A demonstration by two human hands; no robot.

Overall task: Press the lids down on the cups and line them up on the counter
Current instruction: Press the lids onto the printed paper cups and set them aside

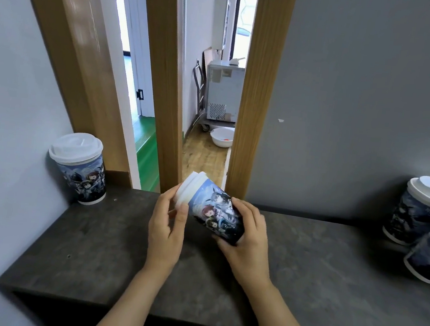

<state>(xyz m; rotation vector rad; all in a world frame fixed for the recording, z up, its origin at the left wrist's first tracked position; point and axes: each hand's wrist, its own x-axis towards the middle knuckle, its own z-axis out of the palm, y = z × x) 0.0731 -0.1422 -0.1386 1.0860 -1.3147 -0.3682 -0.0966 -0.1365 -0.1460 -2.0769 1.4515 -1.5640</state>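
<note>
Above the middle of the dark stone counter (98, 240), a printed paper cup (216, 212) lay tipped between the person's two hands, its long axis running from lower right to upper left, base toward the right hand and lid toward the left. That tilt was what the coming press seemed to turn on: the white lid (188, 190) faced up and away to the left, so the left hand was the nearer one to push it home, while the right had to brace the bottom.

The left hand (166, 227) had its fingers and thumb curled around the lid's rim, thumb on the near side, fingers wrapping behind. Whether the lid was fully seated I could not tell; it looked slightly proud of the cup's mouth. The right hand (246, 240) was cupped around the base and lower wall, fingers curled over the far side and palm under the bottom edge, gripping firmly enough to carry the cup clear of the counter.

Further out, one lidded cup (80, 169) stood upright in the left corner against the grey wall (361, 112), just beside the wooden door frame (260, 87). Well apart on the right, two more lidded cups (417, 212) stood close together, the nearer one partly cut off by the edge of view. Through the doorway a white basin (221, 136) sat on the wooden floor beside a grey machine on a trolley (223, 94).
</note>
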